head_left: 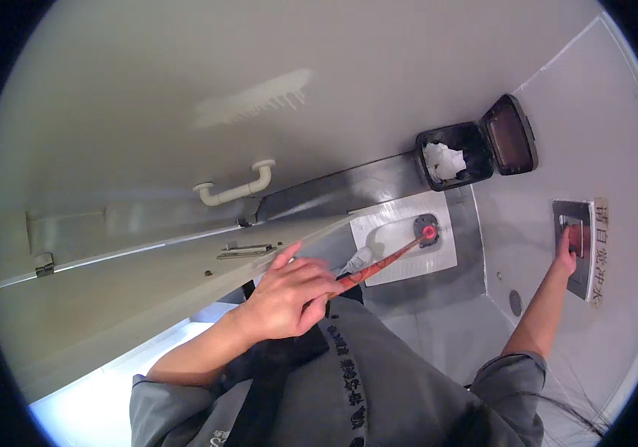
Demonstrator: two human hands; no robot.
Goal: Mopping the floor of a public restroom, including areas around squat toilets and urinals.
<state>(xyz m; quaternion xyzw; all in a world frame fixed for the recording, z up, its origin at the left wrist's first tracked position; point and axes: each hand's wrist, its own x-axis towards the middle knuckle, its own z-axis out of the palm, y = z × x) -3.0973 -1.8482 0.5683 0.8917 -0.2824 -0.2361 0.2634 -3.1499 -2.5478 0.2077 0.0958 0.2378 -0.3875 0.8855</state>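
My left hand [293,294] is closed around a long red stick [375,270], its index finger stretched out near the edge of a beige door [177,272]. The stick slants away to the right. Its far end has a red ring at the dark round patch in the white squat toilet [393,238]; whether that patch is the drain or a head on the stick, I cannot tell. On the right wall my right hand [566,255] reaches onto a metal flush panel [580,279], fingers stretched over its middle, holding nothing.
Behind the toilet stands a black bin [457,182] with its lid [511,134] raised and crumpled white paper inside. A pale grab bar [237,194] juts from the far wall. The door carries a metal latch [244,252]. A round metal fitting [515,303] sits low on the right wall.
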